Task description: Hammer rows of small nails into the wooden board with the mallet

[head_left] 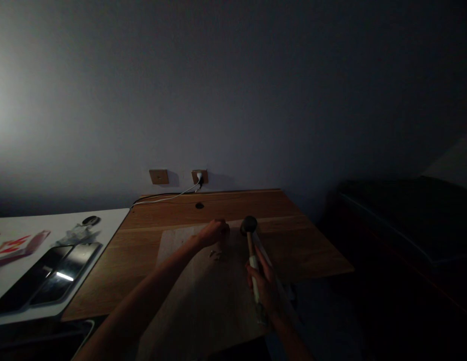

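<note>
Nearest, at 6 o'clock, the right hand (265, 287) wraps its fingers (260, 281) closed around the pale, tape-bound handle of a mallet (252, 260), whose dark round head (249, 225) stands up at about 12 o'clock from the hand. The head sits above the far part of a sheet of brown paper (191, 306); whether it touches, the view cannot settle. The left hand (213, 233) comes in from 7 o'clock and rests on the sheet's far side just beside the mallet head, its fingers (221, 227) curled downward. Whether they grip anything, I cannot tell. Small pale fragments (215, 254) lie on the sheet just below that hand.

The sheet lies on a wooden counter (218, 205). At 9 o'clock, a white tabletop (30, 223) carries a dark glossy tablet (48, 276), a red-and-white packet (18, 245) and a clear plastic bag (79, 234).

At 12 o'clock, a white cable (165, 198) runs up to a plugged wall socket (199, 176), beside a blank wall plate (159, 176).
</note>
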`<state>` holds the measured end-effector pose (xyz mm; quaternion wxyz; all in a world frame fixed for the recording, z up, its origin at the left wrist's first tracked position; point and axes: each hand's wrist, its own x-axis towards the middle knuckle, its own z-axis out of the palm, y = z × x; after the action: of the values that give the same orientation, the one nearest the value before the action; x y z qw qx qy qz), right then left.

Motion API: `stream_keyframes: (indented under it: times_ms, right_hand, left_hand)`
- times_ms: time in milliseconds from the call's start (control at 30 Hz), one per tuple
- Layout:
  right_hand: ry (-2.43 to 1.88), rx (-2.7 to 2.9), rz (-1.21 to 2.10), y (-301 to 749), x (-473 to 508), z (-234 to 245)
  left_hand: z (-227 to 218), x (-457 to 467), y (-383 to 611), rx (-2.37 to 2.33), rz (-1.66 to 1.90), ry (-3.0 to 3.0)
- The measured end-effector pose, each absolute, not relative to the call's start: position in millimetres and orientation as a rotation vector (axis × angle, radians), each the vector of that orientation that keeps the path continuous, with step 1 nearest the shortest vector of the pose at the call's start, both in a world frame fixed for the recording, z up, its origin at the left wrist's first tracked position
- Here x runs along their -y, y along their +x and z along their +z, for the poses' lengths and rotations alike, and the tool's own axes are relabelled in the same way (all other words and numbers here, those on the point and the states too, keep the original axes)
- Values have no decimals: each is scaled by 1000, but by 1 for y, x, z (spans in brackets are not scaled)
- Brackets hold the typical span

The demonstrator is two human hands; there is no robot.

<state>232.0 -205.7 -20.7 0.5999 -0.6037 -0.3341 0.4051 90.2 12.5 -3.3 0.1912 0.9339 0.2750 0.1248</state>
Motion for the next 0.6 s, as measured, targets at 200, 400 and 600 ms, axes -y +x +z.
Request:
stream_keyframes:
  times_ms: [200, 400, 600]
  right_hand:
    - [-1408, 775, 919, 232, 206, -16]
    - [-1427, 747, 980, 230, 208, -5]
    - [-1421, 759, 970, 230, 208, -4]
  left_hand:
    - [-2, -7, 91, -767, 337, 2650]
    - [0, -4, 95, -836, 351, 2610]
    - [-11, -9, 107, -817, 492, 2468]
